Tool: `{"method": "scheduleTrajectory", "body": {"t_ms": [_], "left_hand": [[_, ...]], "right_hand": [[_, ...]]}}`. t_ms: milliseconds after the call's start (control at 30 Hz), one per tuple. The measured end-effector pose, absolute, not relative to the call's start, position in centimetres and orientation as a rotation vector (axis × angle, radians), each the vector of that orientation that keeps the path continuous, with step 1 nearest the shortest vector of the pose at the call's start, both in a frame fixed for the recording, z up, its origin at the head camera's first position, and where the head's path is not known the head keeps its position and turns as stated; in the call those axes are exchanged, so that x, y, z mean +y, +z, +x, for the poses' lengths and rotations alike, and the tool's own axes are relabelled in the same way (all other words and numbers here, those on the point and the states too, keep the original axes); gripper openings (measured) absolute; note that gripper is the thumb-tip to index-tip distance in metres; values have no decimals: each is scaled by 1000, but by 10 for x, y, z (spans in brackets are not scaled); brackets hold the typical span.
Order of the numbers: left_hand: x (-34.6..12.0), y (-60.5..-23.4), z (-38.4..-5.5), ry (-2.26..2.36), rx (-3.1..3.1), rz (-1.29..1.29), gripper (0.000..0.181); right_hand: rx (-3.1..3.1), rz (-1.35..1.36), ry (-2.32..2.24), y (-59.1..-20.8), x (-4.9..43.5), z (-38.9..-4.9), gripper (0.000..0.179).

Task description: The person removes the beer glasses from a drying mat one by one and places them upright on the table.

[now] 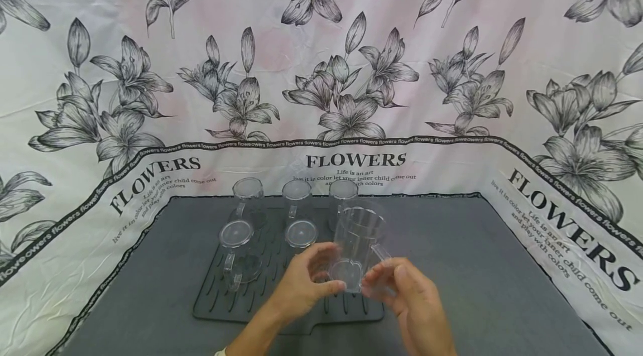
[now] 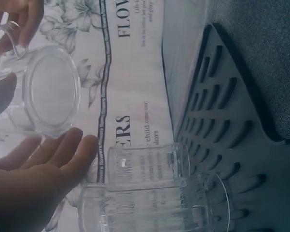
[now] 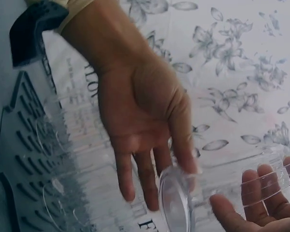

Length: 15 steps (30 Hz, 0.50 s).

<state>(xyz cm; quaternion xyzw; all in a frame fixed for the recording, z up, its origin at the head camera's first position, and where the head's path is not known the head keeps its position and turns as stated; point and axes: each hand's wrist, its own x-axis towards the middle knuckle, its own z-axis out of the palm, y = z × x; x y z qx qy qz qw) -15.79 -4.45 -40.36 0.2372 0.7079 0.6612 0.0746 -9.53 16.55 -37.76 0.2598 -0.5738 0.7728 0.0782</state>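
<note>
Mug, mouth up, long axis tilted, hangs over the drying mat's right side; left hand, nearer the mat's middle, pinches its base, right hand its handle.

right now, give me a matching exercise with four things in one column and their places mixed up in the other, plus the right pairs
Things
1. raised clear mug
2. front-left clear mug
3. ridged drying mat
4. flower-print cloth

Places
A. hanging behind the tabletop
B. in the air between left hand and right hand
C. lying flat beneath several mugs
D. standing on the mat

Pairs: 1-B, 2-D, 3-C, 4-A
</note>
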Motion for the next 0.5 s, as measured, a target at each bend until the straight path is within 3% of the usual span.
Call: {"method": "scheduleTrajectory", "body": {"t_ms": [267, 500], "left_hand": [[-44, -403, -159, 1967, 2125, 765, 65], [-46, -397, -159, 1929, 2197, 774, 62]], "right_hand": [[-1814, 372, 2339, -375, 157, -90, 27], [-1719, 412, 2303, -372, 157, -89, 24]]}}
